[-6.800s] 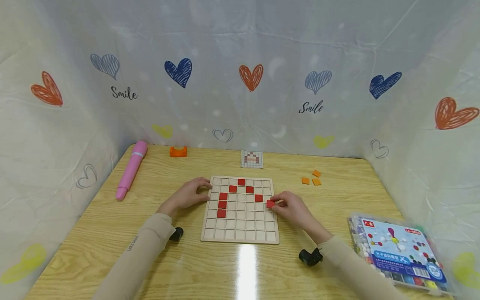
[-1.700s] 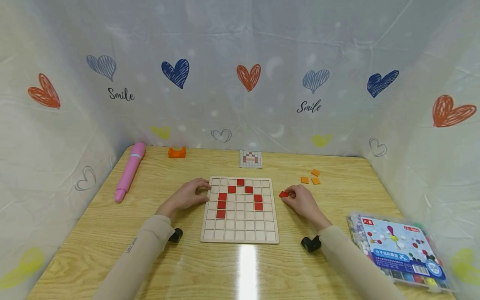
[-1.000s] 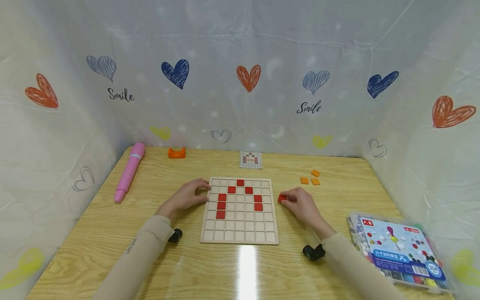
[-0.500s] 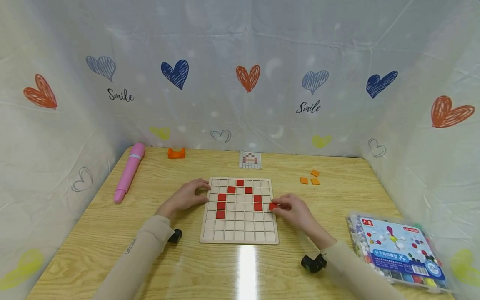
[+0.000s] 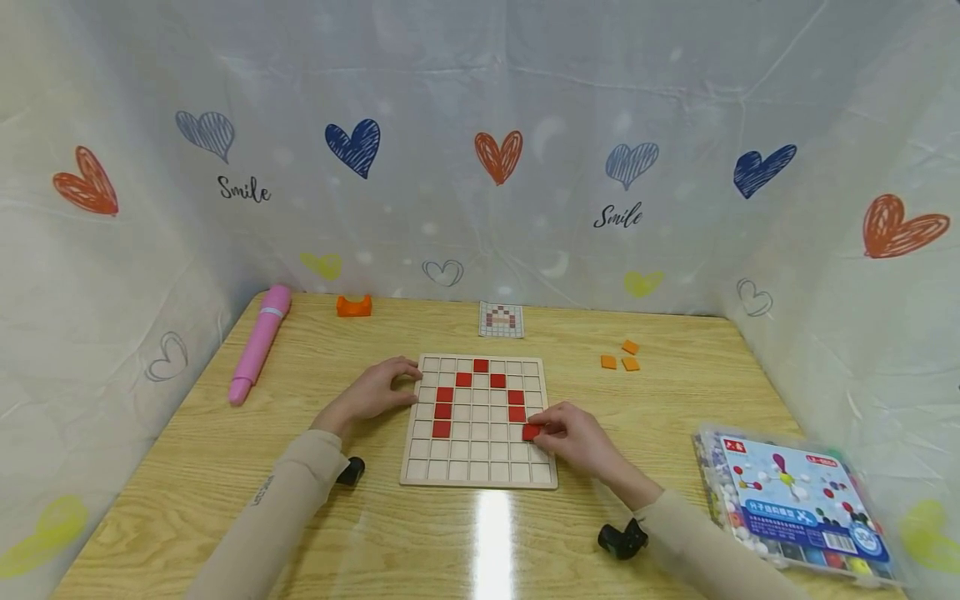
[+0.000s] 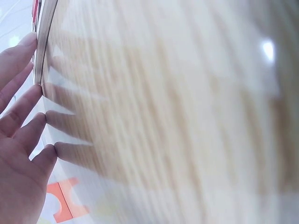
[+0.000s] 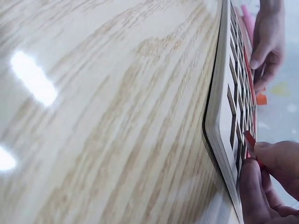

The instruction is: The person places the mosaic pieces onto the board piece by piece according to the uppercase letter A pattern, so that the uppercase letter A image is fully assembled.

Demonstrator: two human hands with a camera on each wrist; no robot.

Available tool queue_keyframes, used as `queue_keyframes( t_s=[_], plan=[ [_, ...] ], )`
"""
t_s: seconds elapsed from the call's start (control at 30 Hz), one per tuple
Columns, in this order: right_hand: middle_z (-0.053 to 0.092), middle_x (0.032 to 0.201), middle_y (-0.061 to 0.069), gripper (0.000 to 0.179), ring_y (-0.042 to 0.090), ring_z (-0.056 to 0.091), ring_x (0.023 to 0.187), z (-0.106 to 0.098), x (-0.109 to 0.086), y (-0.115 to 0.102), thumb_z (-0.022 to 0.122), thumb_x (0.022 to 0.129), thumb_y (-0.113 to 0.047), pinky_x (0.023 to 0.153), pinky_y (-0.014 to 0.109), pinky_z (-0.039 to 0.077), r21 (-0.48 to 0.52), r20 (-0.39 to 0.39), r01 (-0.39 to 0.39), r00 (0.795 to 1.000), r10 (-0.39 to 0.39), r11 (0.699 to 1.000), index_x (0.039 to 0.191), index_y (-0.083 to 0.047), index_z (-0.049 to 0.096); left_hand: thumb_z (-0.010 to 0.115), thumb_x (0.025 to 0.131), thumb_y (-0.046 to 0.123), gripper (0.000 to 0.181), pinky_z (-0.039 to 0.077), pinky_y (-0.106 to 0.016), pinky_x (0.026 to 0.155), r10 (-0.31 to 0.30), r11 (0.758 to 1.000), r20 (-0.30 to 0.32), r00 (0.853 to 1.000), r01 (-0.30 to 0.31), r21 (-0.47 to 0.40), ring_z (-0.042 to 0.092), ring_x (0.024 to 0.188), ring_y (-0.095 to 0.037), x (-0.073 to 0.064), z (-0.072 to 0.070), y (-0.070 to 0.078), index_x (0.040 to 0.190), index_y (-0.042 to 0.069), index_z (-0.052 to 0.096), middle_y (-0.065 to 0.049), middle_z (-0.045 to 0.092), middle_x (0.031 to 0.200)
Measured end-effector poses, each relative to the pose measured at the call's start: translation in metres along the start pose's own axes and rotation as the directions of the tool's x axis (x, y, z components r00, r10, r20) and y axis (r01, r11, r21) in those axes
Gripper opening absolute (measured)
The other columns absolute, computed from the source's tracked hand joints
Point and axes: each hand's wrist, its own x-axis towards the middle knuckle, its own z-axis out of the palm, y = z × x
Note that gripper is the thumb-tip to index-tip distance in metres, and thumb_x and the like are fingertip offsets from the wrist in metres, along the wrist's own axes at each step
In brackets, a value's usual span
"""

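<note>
A pale wooden grid board lies on the table, with several red square tiles set in its cells in an arch shape. My right hand pinches one more red tile between thumb and fingertips, over the board's right side just below the right column of tiles. In the right wrist view this pinched tile tilts close over the grid. My left hand rests at the board's left edge, fingers spread; in the left wrist view the fingertips are at the board's side and on the table.
Three orange tiles lie right of the board. Behind it is a pattern card. A pink stick-shaped object and an orange cradle-shaped piece lie at back left. A plastic case of coloured balls stands at right.
One red tile now sits lower in the right column. My right hand went out right of the board, then came back left over it with another red tile. The left hand stayed put.
</note>
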Motion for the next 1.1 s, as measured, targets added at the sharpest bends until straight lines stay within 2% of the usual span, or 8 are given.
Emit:
queue_keyframes(
  t_s=[0.27, 0.57, 1.1],
  plan=[
    [0.064, 0.096, 0.001, 0.022, 0.009, 0.059, 0.08, 0.007, 0.005, -0.003, 0.072, 0.088, -0.009, 0.071, 0.023, 0.053, 0.014, 0.006, 0.003, 1.0, -0.003, 1.0, 0.11, -0.008, 0.073, 0.073, 0.089, 0.016, 0.036, 0.024, -0.052, 0.116, 0.01, 1.0, 0.002, 1.0, -0.01, 0.007, 0.032, 0.14, -0.038, 0.001, 0.0, 0.001, 0.122, 0.004, 0.064, -0.016, 0.048, 0.144],
    [0.064, 0.095, -0.001, 0.02, 0.007, 0.055, 0.077, 0.012, 0.01, -0.003, 0.071, 0.088, -0.008, 0.067, 0.022, 0.05, -0.086, 0.016, 0.094, 0.996, -0.093, 0.992, 0.108, -0.008, 0.074, 0.073, 0.089, 0.017, 0.036, 0.026, -0.052, 0.116, 0.008, 1.0, 0.002, 1.0, -0.008, 0.002, 0.034, 0.139, -0.037, 0.002, 0.0, -0.001, 0.122, 0.006, 0.064, -0.015, 0.048, 0.144],
    [0.063, 0.094, -0.001, 0.018, 0.008, 0.054, 0.077, 0.014, 0.012, -0.005, 0.072, 0.087, -0.009, 0.067, 0.023, 0.05, -0.094, 0.013, 0.092, 0.996, -0.092, 0.991, 0.106, -0.009, 0.074, 0.073, 0.089, 0.017, 0.036, 0.027, -0.052, 0.115, 0.006, 1.0, 0.0, 1.0, -0.006, 0.008, 0.035, 0.139, -0.037, 0.002, 0.0, -0.002, 0.122, 0.005, 0.064, -0.016, 0.048, 0.144]
  ],
)
